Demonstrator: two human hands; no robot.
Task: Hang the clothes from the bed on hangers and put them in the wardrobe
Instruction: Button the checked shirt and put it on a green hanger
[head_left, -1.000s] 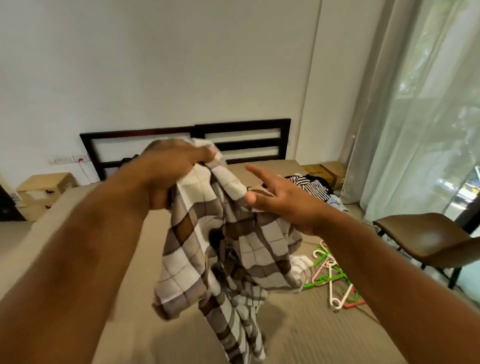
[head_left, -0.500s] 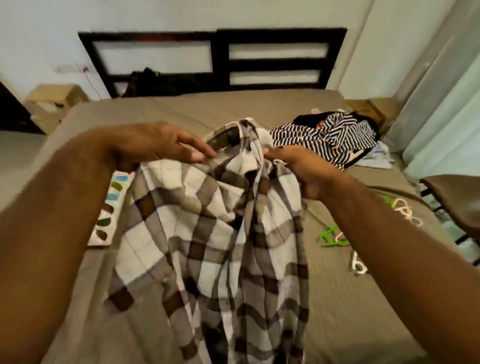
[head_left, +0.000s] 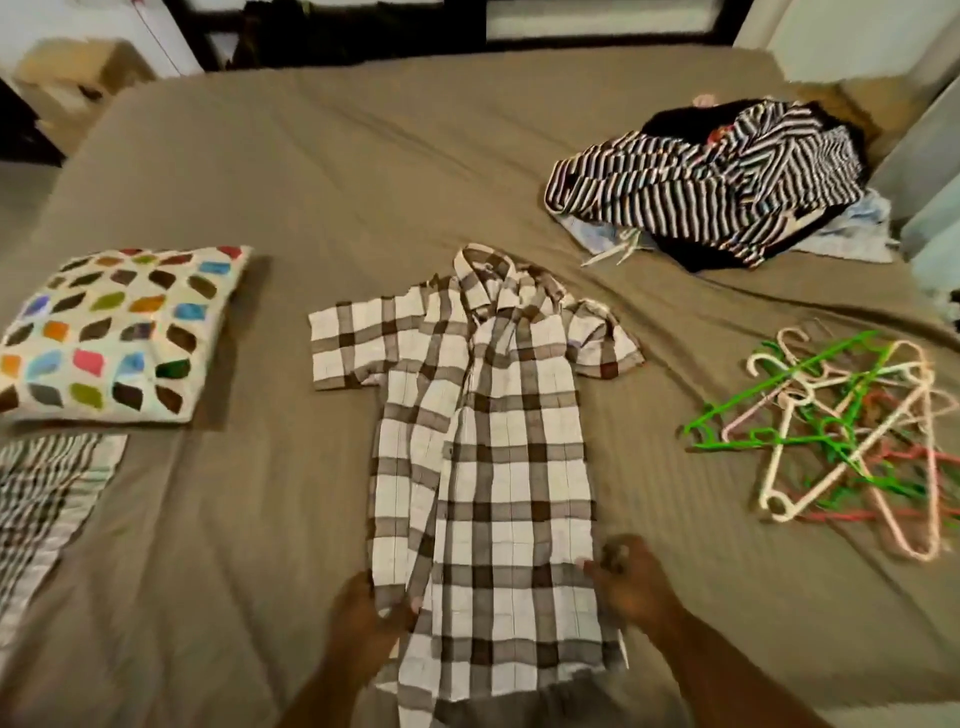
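A brown-and-white checked short-sleeved shirt (head_left: 483, 441) lies flat on the bed (head_left: 322, 171), collar away from me. My left hand (head_left: 363, 613) pinches its lower left edge. My right hand (head_left: 631, 577) grips its lower right edge. A tangle of green, pink and white plastic hangers (head_left: 841, 431) lies on the bed to the right of the shirt. A pile of clothes topped by a black-and-white striped garment (head_left: 717, 182) sits at the far right of the bed.
A cushion with coloured leaf shapes (head_left: 114, 332) lies at the left, with a striped cloth (head_left: 41, 499) below it. A dark headboard (head_left: 337, 31) runs along the far edge. A wooden bedside box (head_left: 67, 67) stands at the far left.
The shirt, held up in the air by both hands before, now lies spread flat on the bed. Both hands have moved down to its lower edge.
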